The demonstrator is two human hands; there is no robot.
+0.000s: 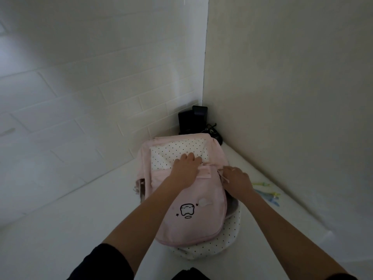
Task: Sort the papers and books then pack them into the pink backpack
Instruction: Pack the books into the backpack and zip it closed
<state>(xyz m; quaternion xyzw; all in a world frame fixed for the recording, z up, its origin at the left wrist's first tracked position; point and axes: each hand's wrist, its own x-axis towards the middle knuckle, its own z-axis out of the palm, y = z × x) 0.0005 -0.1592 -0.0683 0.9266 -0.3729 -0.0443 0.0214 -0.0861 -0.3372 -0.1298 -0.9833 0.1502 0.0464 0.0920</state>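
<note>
Head view shows us the pink backpack (193, 207) lying on the white table (80, 219) under both hands, our left hand (186, 168) pressing nearly straight fingers on its dotted lining, our right hand (236, 179) pinching its zipper pull just beside them, black speakers (192, 120) beyond our fingertips

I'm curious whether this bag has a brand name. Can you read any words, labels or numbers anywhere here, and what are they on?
No readable text anywhere.
pink backpack: only a black line drawing with two small stars and a pale patch; no letters.
black boxes in the corner: faint mark, too blurred to read.
coloured items by the right wall: too blurred to tell.
</note>
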